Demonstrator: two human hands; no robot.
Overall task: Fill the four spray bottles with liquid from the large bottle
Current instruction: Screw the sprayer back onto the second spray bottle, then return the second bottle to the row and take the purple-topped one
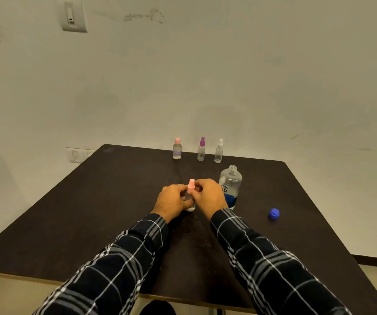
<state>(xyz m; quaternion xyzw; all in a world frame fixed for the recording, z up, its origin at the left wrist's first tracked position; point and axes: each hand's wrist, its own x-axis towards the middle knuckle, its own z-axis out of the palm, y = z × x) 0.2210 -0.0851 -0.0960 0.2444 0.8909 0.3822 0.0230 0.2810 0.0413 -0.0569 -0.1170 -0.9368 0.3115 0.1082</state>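
Observation:
A small clear spray bottle with a pink spray top [191, 185] stands upright at the middle of the dark table [114, 201]. My left hand [173, 201] wraps its body, and my right hand [208, 196] pinches the pink top from the right. The large clear bottle [230, 185], uncapped and with a blue label, stands just right of my right hand. Its blue cap [274, 213] lies on the table further right. Three more small bottles line the far edge: a pink-capped one [177, 148], a purple-topped one [201, 149] and a white-topped one [218, 151].
A pale wall with a switch plate [72, 17] rises behind the table. Wall sockets [78, 155] sit low at the table's far left corner. My plaid sleeves [262, 264] reach across the near half of the table.

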